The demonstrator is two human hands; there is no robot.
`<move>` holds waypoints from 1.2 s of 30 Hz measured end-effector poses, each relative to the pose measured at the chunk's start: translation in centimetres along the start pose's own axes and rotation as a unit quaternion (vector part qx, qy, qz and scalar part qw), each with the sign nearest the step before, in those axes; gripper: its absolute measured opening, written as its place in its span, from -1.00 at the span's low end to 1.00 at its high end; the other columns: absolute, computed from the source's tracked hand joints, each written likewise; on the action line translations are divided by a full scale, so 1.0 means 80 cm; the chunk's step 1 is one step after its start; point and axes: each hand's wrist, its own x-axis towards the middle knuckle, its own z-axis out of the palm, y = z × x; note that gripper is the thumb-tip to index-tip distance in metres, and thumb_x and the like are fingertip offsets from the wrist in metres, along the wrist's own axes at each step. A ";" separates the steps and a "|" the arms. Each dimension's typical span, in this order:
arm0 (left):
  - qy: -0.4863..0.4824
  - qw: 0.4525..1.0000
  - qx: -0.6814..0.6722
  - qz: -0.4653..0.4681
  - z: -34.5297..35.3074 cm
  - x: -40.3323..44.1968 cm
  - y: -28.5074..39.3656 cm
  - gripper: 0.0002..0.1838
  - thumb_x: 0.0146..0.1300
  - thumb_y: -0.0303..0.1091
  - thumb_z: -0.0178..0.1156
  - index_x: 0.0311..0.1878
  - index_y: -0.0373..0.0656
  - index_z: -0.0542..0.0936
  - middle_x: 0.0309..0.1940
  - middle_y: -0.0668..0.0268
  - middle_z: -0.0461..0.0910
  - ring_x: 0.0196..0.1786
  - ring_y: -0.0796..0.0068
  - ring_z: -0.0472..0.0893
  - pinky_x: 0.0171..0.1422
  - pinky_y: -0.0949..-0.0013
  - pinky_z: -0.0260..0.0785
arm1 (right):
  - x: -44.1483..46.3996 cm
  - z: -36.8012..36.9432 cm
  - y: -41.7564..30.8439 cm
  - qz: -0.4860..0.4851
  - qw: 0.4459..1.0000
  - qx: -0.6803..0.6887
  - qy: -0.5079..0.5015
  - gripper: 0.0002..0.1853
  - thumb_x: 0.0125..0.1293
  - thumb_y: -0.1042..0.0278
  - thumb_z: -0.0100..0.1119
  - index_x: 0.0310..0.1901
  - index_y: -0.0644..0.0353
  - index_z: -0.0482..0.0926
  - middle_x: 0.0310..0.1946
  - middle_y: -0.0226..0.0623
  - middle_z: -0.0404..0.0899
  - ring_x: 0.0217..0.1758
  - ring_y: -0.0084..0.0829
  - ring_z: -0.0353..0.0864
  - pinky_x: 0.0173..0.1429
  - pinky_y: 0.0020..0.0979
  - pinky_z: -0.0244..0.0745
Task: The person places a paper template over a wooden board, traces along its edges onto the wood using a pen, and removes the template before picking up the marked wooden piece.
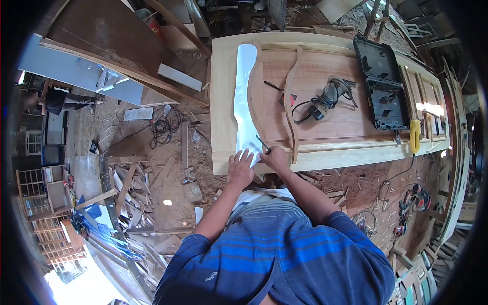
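Observation:
My left hand (240,169) lies with fingers spread on the near end of a long white template (244,91) with a curved edge. A dark pencil (261,142) is pinched in my right hand (275,158), just beside the template's right edge. The template rests along the left end of a wooden door (325,163), with a curved wooden strip (257,91) bordering it. Farther right, a second curved strip (293,96) crosses the door. Whether the pencil tip touches a surface is too small to tell.
On the door stand a corded power tool (325,101), a red and black tape measure (288,99), an open black case (385,96) and a yellow tool (415,136). Cables (165,124) and wood scraps (134,198) litter the floor. Another person (63,101) is at far left.

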 end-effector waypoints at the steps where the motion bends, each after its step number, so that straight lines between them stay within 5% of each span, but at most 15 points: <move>1: 0.002 1.000 -0.007 -0.003 -0.001 0.000 0.002 -0.28 0.24 -0.18 0.38 0.49 -0.04 0.49 0.55 0.18 0.39 0.57 0.10 0.33 0.63 -0.07 0.11 | 0.003 0.001 0.007 -0.005 1.000 0.005 -0.003 -0.52 0.10 -0.10 0.56 -0.29 0.26 0.80 -0.32 0.08 0.79 -0.18 0.07 0.82 0.01 -0.02 0.69; 7: 0.000 0.995 -0.089 -0.042 -0.010 0.001 0.005 -0.35 0.24 -0.18 0.41 0.40 -0.10 0.56 0.50 0.15 0.45 0.54 0.05 0.37 0.62 -0.03 0.17 | 0.009 0.006 0.028 -0.062 0.997 0.043 0.007 -0.40 0.06 -0.24 0.58 -0.41 0.30 0.75 -0.48 0.07 0.73 -0.34 0.06 0.78 -0.14 -0.01 0.64; 13: 0.036 0.979 -0.169 -0.104 -0.016 0.005 -0.013 -0.42 0.27 -0.18 0.42 0.33 -0.14 0.61 0.41 0.06 0.55 0.47 0.02 0.48 0.59 0.02 0.27 | 0.012 0.006 0.034 -0.052 0.992 0.116 0.000 -0.48 0.12 -0.15 0.56 -0.36 0.28 0.73 -0.44 -0.01 0.75 -0.32 -0.01 0.79 -0.13 -0.05 0.64; 21: 0.020 0.954 -0.285 -0.095 -0.030 0.022 -0.162 -0.52 0.30 -0.23 0.41 0.26 -0.16 0.65 0.31 0.00 0.60 0.35 -0.01 0.59 0.48 0.10 0.43 | -0.008 0.028 0.042 0.030 0.979 0.190 0.063 -0.49 0.22 -0.13 0.52 -0.33 0.29 0.76 -0.49 -0.17 0.74 -0.43 -0.34 0.69 -0.23 -0.24 0.55; 29: -0.136 0.876 -0.450 -0.109 -0.063 0.093 -0.333 -0.60 0.42 -0.28 0.38 0.21 -0.30 0.66 0.11 0.10 0.75 0.17 0.33 0.72 0.33 0.27 0.55 | -0.082 0.123 -0.028 0.239 0.858 0.347 0.292 -0.58 0.27 -0.01 0.55 -0.33 0.28 0.76 -0.50 -0.41 0.67 -0.41 -0.56 0.56 -0.24 -0.42 0.46; 36: -0.236 0.817 -0.518 -0.096 -0.013 0.205 -0.364 -0.58 0.44 -0.27 0.40 0.24 -0.28 0.60 -0.07 0.29 0.69 -0.10 0.52 0.67 0.00 0.42 0.56 | -0.096 0.199 -0.079 0.227 0.762 0.500 0.343 -0.53 0.26 0.07 0.60 -0.02 0.31 0.74 -0.22 -0.40 0.73 -0.16 -0.57 0.62 -0.01 -0.47 0.50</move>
